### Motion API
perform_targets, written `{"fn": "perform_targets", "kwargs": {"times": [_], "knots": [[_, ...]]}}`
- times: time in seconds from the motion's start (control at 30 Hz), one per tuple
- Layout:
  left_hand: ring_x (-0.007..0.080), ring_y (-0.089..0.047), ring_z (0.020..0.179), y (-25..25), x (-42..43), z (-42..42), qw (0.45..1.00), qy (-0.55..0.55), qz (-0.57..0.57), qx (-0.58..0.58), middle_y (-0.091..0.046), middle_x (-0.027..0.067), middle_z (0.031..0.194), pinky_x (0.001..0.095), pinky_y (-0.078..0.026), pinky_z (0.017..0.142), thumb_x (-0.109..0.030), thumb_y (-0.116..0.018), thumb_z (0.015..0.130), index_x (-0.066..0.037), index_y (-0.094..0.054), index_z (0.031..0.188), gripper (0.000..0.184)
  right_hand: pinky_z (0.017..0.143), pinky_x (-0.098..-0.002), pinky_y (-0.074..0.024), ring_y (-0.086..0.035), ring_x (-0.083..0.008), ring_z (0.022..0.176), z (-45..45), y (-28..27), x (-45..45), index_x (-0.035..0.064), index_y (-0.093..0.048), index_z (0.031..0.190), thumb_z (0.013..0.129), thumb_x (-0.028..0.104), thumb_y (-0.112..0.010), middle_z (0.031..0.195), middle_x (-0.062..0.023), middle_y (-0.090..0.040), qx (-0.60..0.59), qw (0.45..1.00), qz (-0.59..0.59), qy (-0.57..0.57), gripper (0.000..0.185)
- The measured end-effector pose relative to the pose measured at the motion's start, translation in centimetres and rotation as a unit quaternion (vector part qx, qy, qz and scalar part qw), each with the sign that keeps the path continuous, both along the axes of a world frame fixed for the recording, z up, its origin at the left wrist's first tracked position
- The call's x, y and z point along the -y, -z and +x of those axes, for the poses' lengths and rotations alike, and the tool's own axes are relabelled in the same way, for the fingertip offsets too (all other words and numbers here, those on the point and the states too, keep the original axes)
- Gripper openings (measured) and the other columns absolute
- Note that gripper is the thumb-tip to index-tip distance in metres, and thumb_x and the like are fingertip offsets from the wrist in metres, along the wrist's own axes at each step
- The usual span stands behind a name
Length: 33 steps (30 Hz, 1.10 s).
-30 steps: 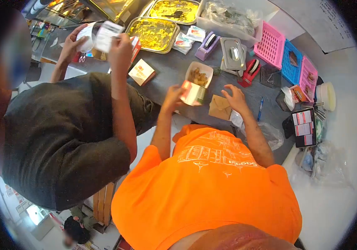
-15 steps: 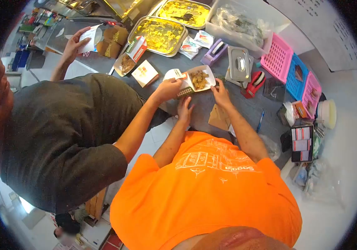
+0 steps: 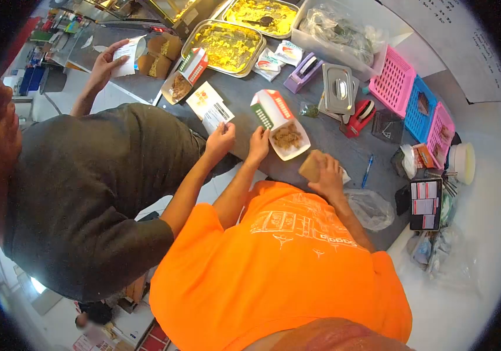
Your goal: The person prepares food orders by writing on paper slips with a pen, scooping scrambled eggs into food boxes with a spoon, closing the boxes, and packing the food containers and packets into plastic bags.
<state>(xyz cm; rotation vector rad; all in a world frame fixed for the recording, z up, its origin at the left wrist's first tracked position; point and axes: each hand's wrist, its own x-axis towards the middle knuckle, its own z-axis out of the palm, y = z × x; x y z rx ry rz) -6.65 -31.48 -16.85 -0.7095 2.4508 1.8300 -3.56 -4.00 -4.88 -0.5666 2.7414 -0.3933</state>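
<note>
My left hand (image 3: 258, 146) pinches the near left edge of an open paper food box (image 3: 304, 143). Fried-looking brown food (image 3: 287, 136) lies inside it, and its red, white and green lid (image 3: 275, 108) stands raised at the far side. To the right, my right hand (image 3: 327, 176) has its fingers curled over a brown cardboard piece (image 3: 312, 166) at the counter's near edge. A co-worker's hand (image 3: 221, 140) holds a printed paper slip (image 3: 216, 116) beside a white box. Their other hand (image 3: 109, 61) holds another slip.
Trays of yellow food (image 3: 227, 47) stand at the back, near a clear bin (image 3: 335, 38). A second food box (image 3: 177, 88) sits to the left. Right of centre are a lidded metal container (image 3: 339, 88), a red stapler (image 3: 360, 117), a pen (image 3: 368, 171), pink and blue baskets (image 3: 419, 102) and a plastic bag (image 3: 370, 209).
The food box has turned, its lid now raised. My right hand left the box for the brown cardboard; my left hand came onto the box. The co-worker's hand moved left to the slip.
</note>
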Motion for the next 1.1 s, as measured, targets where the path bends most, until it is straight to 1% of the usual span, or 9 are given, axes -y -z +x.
{"fn": "perform_targets", "kwargs": {"times": [0.2,0.37,0.43,0.53,0.67,0.7,0.87,0.97,1.1], "knots": [[0.0319,-0.065,0.089,-1.4,-4.2,-2.5,0.988,0.154,-0.005,-0.027,-0.066,0.0212,0.094,0.0398,-0.049,0.079,-0.025,-0.054,0.096,0.004,-0.060,0.105,0.031,0.111,-0.0574,-0.0259,-0.030,-0.0359,0.137,-1.5,0.6,-4.3,0.0211,-0.024,0.151,0.058,0.022,-0.086,0.146,-0.0105,-0.037,-0.004,0.996,-0.027,0.089,0.111],[0.0387,-0.056,0.107,-8.2,-7.5,-0.7,0.969,0.125,-0.193,-0.095,-0.060,0.0216,0.118,0.0438,-0.045,0.093,-0.030,-0.060,0.092,0.004,-0.057,0.117,0.042,0.111,-0.0602,-0.0226,-0.025,-0.0371,0.141,-1.6,-3.1,-4.3,0.0210,-0.027,0.150,0.063,0.026,-0.086,0.148,-0.0128,-0.034,-0.019,0.994,0.062,0.090,0.105],[0.0380,-0.048,0.120,-11.5,-7.3,1.9,0.955,0.142,-0.238,-0.109,-0.051,0.0194,0.133,0.0445,-0.041,0.101,-0.032,-0.061,0.090,0.003,-0.052,0.125,0.050,0.111,-0.0575,-0.0234,-0.027,-0.0375,0.139,-0.7,-1.8,-5.1,0.0193,-0.039,0.144,0.070,0.028,-0.083,0.146,-0.0133,-0.037,-0.097,0.989,-0.012,0.108,0.087],[0.0355,-0.051,0.119,-12.4,-4.4,4.4,0.906,0.255,-0.312,-0.126,-0.054,0.0176,0.130,0.0427,-0.042,0.100,-0.030,-0.063,0.089,0.001,-0.054,0.124,0.048,0.108,-0.0538,-0.0271,-0.033,-0.0353,0.135,1.4,-0.5,-6.2,0.0154,-0.054,0.130,0.079,0.026,-0.075,0.139,-0.0143,-0.044,-0.165,0.969,-0.095,0.157,0.056],[0.0277,-0.054,0.117,-13.1,-3.1,4.4,0.797,0.449,-0.402,0.025,-0.061,0.0071,0.123,0.0585,-0.034,0.105,-0.029,-0.063,0.085,-0.014,-0.071,0.105,0.027,0.099,-0.0459,-0.0370,-0.047,-0.0308,0.119,4.0,0.3,-7.8,0.0069,-0.063,0.106,0.085,0.019,-0.069,0.119,-0.0139,-0.057,-0.236,0.919,-0.164,0.270,0.025],[0.0221,-0.051,0.121,-11.5,-3.4,4.2,0.809,0.450,-0.378,0.006,-0.065,0.0010,0.112,0.0652,-0.031,0.100,-0.030,-0.059,0.085,-0.012,-0.072,0.093,0.024,0.097,-0.0445,-0.0382,-0.049,-0.0300,0.116,4.7,0.9,-8.7,0.0059,-0.063,0.104,0.085,0.019,-0.069,0.115,-0.0133,-0.058,-0.203,0.905,-0.200,0.317,0.023],[0.0237,-0.046,0.128,-9.7,-6.9,4.5,0.719,0.508,-0.471,0.047,-0.061,0.0061,0.122,0.0646,-0.010,0.112,-0.039,-0.060,0.084,-0.012,-0.072,0.103,0.035,0.090,-0.0397,-0.0429,-0.055,-0.0283,0.106,7.7,2.8,-11.5,0.0029,-0.061,0.098,0.084,0.018,-0.069,0.100,-0.0117,-0.063,-0.074,0.842,-0.306,0.438,0.022],[0.0265,-0.036,0.138,-8.5,-7.2,6.9,0.688,0.497,-0.528,0.019,-0.048,0.0127,0.140,0.0623,-0.011,0.113,-0.050,-0.065,0.081,-0.009,-0.056,0.131,0.065,0.096,-0.0453,-0.0394,-0.052,-0.0285,0.113,8.6,2.9,-11.4,0.0058,-0.062,0.108,0.081,0.020,-0.070,0.106,-0.0109,-0.061,-0.112,0.961,-0.119,0.223,0.031],[0.0301,-0.038,0.136,-6.0,-6.8,10.0,0.732,0.441,-0.516,-0.066,-0.045,0.0179,0.141,0.0568,-0.015,0.114,-0.056,-0.067,0.078,-0.010,-0.040,0.142,0.084,0.106,-0.0607,-0.0228,-0.042,-0.0301,0.128,10.1,4.0,-8.7,0.0158,-0.056,0.130,0.079,0.021,-0.071,0.124,-0.0090,-0.056,-0.173,0.962,0.065,0.200,0.053]]}}
